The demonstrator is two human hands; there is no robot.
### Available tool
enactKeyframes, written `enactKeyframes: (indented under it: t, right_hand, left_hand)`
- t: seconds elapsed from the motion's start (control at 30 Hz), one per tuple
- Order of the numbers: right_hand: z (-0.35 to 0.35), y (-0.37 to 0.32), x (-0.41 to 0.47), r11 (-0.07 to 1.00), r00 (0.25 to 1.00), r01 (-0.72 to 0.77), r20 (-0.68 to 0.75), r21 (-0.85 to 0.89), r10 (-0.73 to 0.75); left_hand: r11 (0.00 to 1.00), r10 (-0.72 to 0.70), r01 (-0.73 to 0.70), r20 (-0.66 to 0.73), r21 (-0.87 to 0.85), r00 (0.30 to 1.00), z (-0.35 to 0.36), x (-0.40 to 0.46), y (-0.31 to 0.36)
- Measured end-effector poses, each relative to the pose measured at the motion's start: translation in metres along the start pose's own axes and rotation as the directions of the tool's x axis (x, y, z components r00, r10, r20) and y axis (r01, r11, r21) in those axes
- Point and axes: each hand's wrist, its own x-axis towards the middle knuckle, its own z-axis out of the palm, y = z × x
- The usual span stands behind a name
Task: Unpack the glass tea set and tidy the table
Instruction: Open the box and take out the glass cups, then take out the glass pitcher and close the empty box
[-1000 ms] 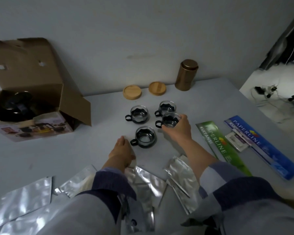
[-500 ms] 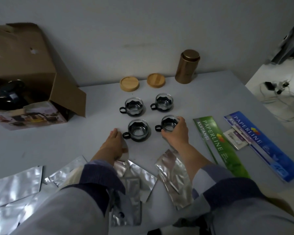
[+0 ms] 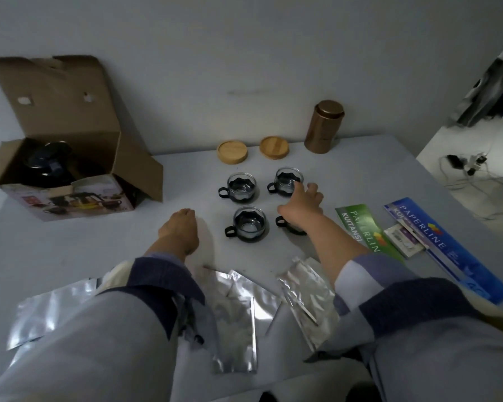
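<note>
Above near cup, right hand now reaches farther.

Four cups between box and booklets.

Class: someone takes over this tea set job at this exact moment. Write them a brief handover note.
Left hand: loosely curled on the table, holding nothing.
Right hand: open, reaching to the far right cup, fingers at its rim.
Done: four cups out in a square; near right cup partly hidden under the wrist.
Left: dark teapot sits in the open box; foil bags litter the near edge.
</note>
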Motion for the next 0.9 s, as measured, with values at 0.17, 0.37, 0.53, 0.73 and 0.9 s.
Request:
enactKeyframes:
  t: [0.17, 0.37, 0.53, 0.73, 0.9]
  right_hand:
    - [0.013, -0.081, -0.015, 0.988, 0.988, 0.151, 0.029, -0.041, -0.150]
    - [0.052, -0.197, -0.047, 0.949, 0.948, 0.308, 0.066, 0.070, -0.313]
    - [0.086, -0.288, -0.070, 0.868, 0.873, 0.467, 0.066, 0.168, -0.483]
    - [0.124, -0.370, -0.073, 0.840, 0.836, 0.514, 0.117, 0.173, -0.536]
    - [0.154, -0.408, -0.057, 0.907, 0.881, 0.420, 0.219, 0.045, -0.419]
  left_hand:
    - [0.993, -0.097, 0.078, -0.225, -0.091, 0.969, -0.053, -0.006, -0.057]
    - [0.981, -0.171, 0.112, -0.448, -0.156, 0.878, -0.100, -0.018, -0.149]
    - [0.978, -0.187, 0.116, -0.492, -0.172, 0.850, -0.116, -0.008, -0.224]
    - [0.978, -0.163, 0.087, -0.432, -0.191, 0.887, -0.118, 0.008, -0.285]
    - [0.975, -0.151, 0.081, -0.355, -0.206, 0.923, -0.115, 0.021, -0.308]
